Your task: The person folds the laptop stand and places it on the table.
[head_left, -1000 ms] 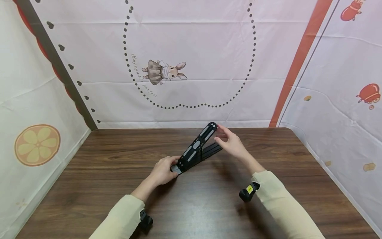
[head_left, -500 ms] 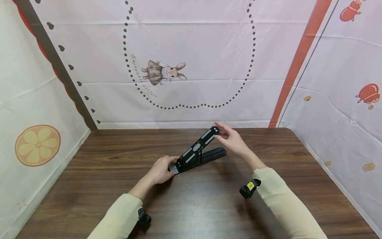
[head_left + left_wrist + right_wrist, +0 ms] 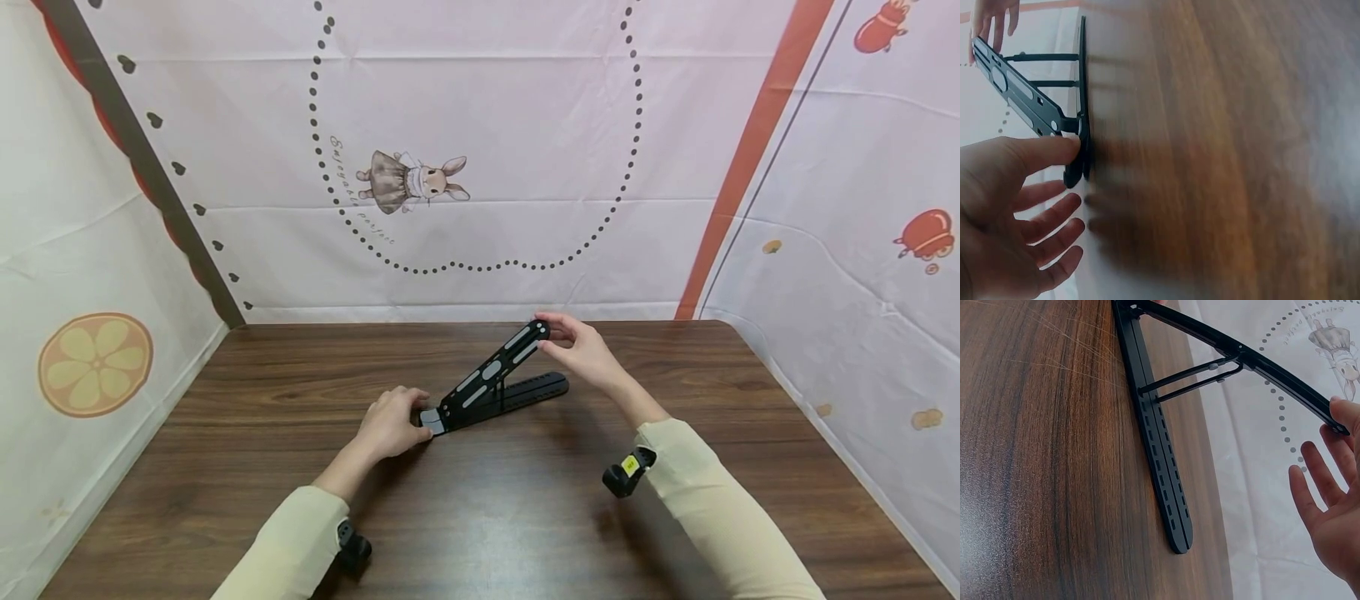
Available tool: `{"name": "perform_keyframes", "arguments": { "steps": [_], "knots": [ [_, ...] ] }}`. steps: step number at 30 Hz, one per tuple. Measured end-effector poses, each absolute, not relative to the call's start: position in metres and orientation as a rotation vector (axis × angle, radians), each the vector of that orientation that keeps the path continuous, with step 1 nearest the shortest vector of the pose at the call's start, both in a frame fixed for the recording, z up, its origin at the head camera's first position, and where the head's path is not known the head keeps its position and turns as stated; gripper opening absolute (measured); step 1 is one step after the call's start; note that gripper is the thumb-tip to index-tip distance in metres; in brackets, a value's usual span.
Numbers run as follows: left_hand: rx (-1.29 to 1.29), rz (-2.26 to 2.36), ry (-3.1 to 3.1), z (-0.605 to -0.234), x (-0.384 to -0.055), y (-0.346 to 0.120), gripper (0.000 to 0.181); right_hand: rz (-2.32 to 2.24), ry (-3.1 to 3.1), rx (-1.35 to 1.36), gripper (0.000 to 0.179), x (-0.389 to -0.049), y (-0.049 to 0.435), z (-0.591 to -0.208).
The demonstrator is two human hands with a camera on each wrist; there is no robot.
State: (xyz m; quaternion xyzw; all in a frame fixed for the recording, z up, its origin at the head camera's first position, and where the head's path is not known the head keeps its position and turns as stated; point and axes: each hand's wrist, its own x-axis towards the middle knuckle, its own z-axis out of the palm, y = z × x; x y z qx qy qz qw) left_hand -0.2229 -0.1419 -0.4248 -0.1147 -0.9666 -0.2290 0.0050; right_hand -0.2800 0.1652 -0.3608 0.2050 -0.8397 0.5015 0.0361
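Note:
A black folding laptop stand (image 3: pixel 491 367) with grey pads stands raised in a wedge on the table. Its slotted base rail (image 3: pixel 1159 450) lies low, and two thin struts (image 3: pixel 1191 380) prop up the padded upper arm (image 3: pixel 1041 107). My left hand (image 3: pixel 390 423) holds the hinge end by the grey lip (image 3: pixel 432 421), thumb on the near side and index finger opposite; its other fingers are spread loosely. At the raised tip, my right hand (image 3: pixel 585 357) pinches the upper arm between thumb and index finger, the remaining fingers extended.
The wooden table (image 3: pixel 480 517) ends at a printed white cloth backdrop (image 3: pixel 480 100) just behind the stand. More cloth hangs on the left and right sides. Both wrists carry small black cameras.
The stand has shifted slightly toward me and its raised arm has come down a little. My left hand has slid left to the hinge's outer end; my right fingers have closed on the tip.

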Motion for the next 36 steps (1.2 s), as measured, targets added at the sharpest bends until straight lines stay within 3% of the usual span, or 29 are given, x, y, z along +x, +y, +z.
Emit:
{"name": "perform_keyframes", "arguments": {
  "steps": [6, 27, 36],
  "knots": [
    [-0.320, -0.692, -3.037, -0.427, -0.225, -0.148, 0.038, 1.546, -2.568, 0.635, 0.046, -0.279, 0.164, -0.361],
    [-0.175, -0.705, -2.949, -0.430, -0.233, -0.164, 0.030, 1.577, -2.569, 0.581, 0.044, -0.253, 0.142, -0.335],
    [-0.141, -0.704, -2.958, -0.427, -0.240, -0.166, 0.029, 1.567, -2.551, 0.535, 0.044, -0.270, 0.141, -0.356]
  ]
}}
